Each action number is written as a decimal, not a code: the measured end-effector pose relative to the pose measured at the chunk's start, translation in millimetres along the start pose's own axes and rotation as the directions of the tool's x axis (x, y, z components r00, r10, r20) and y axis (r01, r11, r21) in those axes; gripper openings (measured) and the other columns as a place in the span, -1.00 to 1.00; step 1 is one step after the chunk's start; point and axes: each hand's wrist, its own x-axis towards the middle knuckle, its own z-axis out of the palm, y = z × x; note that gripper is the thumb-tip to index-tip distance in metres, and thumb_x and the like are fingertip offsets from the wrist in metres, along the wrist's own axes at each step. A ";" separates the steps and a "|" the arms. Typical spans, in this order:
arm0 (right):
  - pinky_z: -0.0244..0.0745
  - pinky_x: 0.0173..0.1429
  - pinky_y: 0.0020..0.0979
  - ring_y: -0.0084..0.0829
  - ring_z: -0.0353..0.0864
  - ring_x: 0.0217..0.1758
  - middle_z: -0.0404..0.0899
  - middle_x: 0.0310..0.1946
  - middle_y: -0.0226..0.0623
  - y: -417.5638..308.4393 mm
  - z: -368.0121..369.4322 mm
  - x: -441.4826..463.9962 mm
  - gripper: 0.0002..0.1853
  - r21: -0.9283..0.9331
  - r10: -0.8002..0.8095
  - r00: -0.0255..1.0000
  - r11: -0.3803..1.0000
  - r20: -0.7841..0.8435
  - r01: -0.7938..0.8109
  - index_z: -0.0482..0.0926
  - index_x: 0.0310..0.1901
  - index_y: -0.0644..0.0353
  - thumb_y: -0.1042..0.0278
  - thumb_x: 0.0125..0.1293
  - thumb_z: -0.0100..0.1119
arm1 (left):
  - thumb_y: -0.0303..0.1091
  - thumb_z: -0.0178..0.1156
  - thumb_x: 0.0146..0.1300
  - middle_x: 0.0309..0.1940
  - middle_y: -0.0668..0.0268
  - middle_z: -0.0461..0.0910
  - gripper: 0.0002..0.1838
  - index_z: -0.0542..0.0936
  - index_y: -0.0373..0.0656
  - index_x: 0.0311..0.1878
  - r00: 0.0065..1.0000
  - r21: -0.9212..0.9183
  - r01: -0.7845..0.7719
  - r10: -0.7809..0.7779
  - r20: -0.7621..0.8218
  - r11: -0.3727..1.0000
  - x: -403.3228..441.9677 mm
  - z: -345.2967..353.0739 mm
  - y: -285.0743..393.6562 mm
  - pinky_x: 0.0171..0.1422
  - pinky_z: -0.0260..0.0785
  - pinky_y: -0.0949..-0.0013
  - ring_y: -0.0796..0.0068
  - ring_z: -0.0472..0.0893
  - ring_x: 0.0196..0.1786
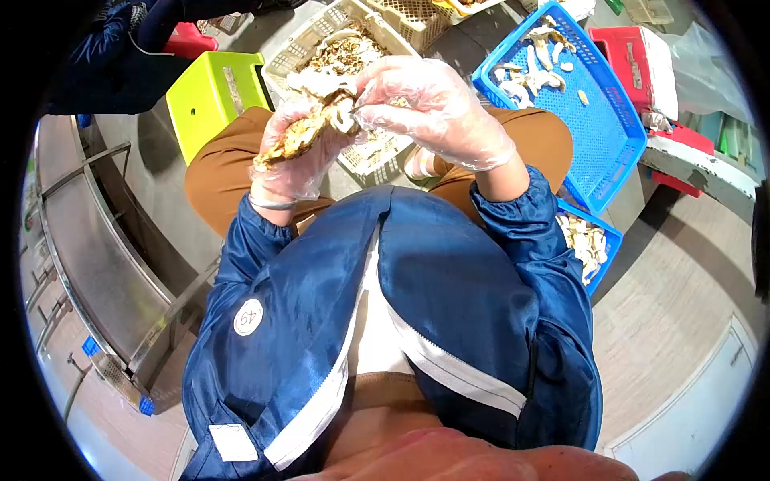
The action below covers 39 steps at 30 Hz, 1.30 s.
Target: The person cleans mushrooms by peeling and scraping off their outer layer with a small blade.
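Observation:
Both hands wear clear plastic gloves and meet above my lap in the head view. My left hand [301, 160] is closed round a brown and white mushroom clump [301, 135], whose rough brown end points down and left. Over the right side of the clump, my right hand [433, 112] pinches at its pale part with thumb and fingers. What lies between those fingertips is too small to tell. Just beyond the hands, a cream crate [281, 60] holds many brown and white pieces.
A blue tray [605, 144] with pale mushroom pieces lies at the right, above a smaller blue basket [613, 240] of pieces. A green stool [195, 104], a red stool [622, 60] and a metal frame [104, 232] stand around. Another person's dark sleeve [100, 68] shows upper left.

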 end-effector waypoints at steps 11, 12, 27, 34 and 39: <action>0.65 -0.11 -0.19 -0.08 0.77 -0.25 0.73 -0.32 -0.11 -4.7 13.6 -3.6 -0.89 -0.169 0.016 0.969 0.984 -0.247 -0.060 0.77 -0.12 0.23 0.41 0.40 0.38 | -0.20 0.10 0.53 0.35 -0.15 0.62 -0.41 0.46 -0.40 0.47 1.000 -0.135 -0.012 0.010 -0.012 0.991 -5.0 7.5 -12.2 0.43 0.59 -0.25 -0.13 0.65 0.38; 0.67 -0.09 -0.24 -0.15 0.81 -0.22 0.78 -0.29 -0.10 7.7 8.4 0.4 -0.86 -0.274 -0.080 0.948 0.962 -0.307 -0.007 0.79 -0.09 0.27 0.41 0.43 0.35 | -0.16 0.08 0.53 0.33 -0.15 0.63 -0.39 0.45 -0.39 0.50 0.999 -0.179 0.028 -0.031 -0.015 0.983 -6.6 18.0 -12.8 0.40 0.61 -0.26 -0.13 0.64 0.39; 0.66 0.04 -0.32 -0.29 0.79 -0.07 0.78 0.01 -0.11 -1.3 -8.6 -0.9 -0.89 -0.187 -0.044 0.996 0.981 0.077 0.058 0.74 -0.14 0.33 0.46 0.43 0.41 | -0.10 0.11 0.55 0.27 -0.02 0.69 -0.39 0.47 -0.30 0.49 0.979 0.094 0.011 0.009 -0.206 0.995 -8.2 5.9 -17.2 0.26 0.72 -0.10 0.08 0.76 0.20; 0.72 -0.01 -0.27 -0.18 0.83 -0.11 0.79 -0.03 -0.10 2.1 -11.5 -0.9 -0.87 -0.257 -0.154 0.987 0.953 0.054 0.163 0.73 -0.10 0.33 0.45 0.44 0.41 | -0.11 0.08 0.57 0.31 0.00 0.67 -0.42 0.47 -0.28 0.50 0.983 0.033 0.040 -0.033 -0.180 0.999 -3.5 4.4 -17.0 0.31 0.69 -0.08 0.08 0.73 0.25; 0.73 -0.07 -0.33 -0.27 0.86 -0.15 0.81 -0.17 -0.14 3.3 -2.4 -3.2 -0.88 -0.338 -0.175 0.983 0.930 -0.064 0.144 0.74 -0.05 0.34 0.49 0.47 0.37 | -0.12 0.07 0.58 0.31 0.01 0.67 -0.45 0.50 -0.23 0.48 0.985 -0.225 0.098 -0.126 -0.117 0.969 -1.3 24.0 -21.4 0.37 0.66 -0.10 0.01 0.67 0.33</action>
